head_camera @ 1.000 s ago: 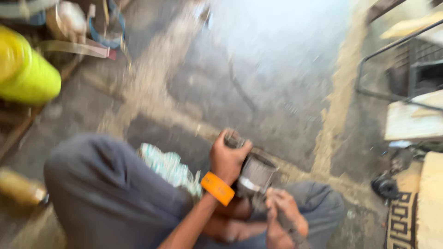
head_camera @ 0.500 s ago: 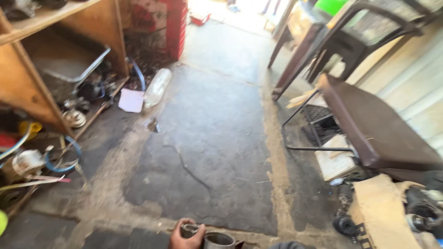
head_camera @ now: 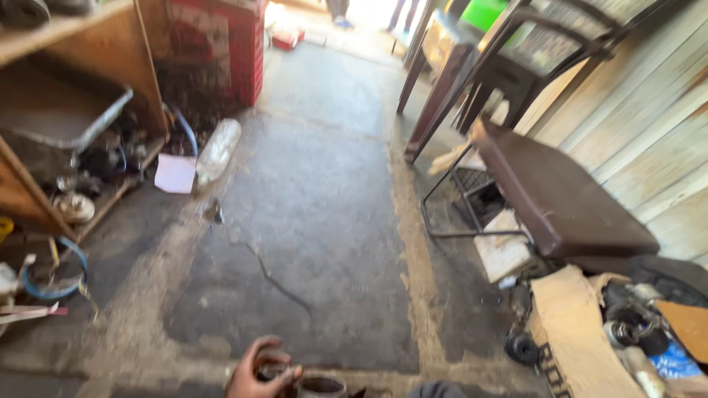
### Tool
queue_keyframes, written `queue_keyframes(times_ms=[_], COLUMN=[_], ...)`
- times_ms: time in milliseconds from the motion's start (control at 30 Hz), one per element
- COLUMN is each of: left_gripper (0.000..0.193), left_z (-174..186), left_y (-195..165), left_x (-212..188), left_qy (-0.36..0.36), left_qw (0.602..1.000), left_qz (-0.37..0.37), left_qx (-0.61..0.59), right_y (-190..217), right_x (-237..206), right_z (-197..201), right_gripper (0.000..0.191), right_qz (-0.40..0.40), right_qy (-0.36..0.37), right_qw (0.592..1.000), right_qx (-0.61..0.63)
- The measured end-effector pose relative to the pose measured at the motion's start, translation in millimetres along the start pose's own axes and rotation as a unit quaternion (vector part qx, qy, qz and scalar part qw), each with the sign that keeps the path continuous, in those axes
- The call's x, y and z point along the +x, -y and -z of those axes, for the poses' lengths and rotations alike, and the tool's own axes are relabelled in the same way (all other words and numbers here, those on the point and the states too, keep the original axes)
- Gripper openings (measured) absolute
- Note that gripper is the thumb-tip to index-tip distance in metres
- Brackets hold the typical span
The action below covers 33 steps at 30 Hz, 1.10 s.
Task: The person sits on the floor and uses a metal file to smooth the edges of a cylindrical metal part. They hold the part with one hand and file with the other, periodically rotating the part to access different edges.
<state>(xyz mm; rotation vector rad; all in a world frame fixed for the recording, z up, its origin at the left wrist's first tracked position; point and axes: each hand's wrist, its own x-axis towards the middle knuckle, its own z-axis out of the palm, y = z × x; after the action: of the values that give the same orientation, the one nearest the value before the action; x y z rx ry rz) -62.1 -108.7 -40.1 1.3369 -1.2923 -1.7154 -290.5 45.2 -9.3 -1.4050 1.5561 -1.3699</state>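
Observation:
My left hand (head_camera: 257,371) shows at the bottom edge, fingers curled around the dark round top of a metal cylindrical part (head_camera: 320,386). Only the rim of that part is visible; the rest is cut off by the frame. My right hand is out of view. A dark bit of my clothing (head_camera: 435,388) peeks in beside the part. Under the hand is cracked concrete floor (head_camera: 317,221).
A wooden shelf (head_camera: 44,110) with metal junk stands at left, a red crate (head_camera: 221,51) behind it. A plastic bottle (head_camera: 217,151) and white paper (head_camera: 175,174) lie on the floor. At right are a brown bench (head_camera: 560,195), dark chairs (head_camera: 509,59), cardboard (head_camera: 575,332) and small parts.
The view has swung up from my lap to the floor ahead. My hands and the metal part have dropped to the bottom edge; the right hand has left the frame.

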Motion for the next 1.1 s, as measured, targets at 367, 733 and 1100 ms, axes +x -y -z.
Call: queue_keyframes(times_ms=[367,733,1100], left_gripper=[0.047,0.081,0.078], left_z=[-0.9,12.4,15.8], left_y=[-26.0,-39.5,-23.9], left_x=[-63.9,-86.2,-89.3], left_qy=[-0.113,0.030,0.102], left_qw=[0.959,0.960,0.960], left_qz=[-0.163,-0.020,-0.008], left_qx=[0.200,0.279,0.262], right_y=[-4.0,60.4,56.6], right_x=[-60.8,-42.5,-4.2], right_z=[8.1,0.8,-8.9], right_gripper=[0.020,0.025,0.016], right_qz=[-0.081,-0.161,-0.104], right_qy=[-0.110,-0.030,-0.003], right_qw=[0.988,0.985,0.994], right_qx=[0.076,-0.056,-0.043])
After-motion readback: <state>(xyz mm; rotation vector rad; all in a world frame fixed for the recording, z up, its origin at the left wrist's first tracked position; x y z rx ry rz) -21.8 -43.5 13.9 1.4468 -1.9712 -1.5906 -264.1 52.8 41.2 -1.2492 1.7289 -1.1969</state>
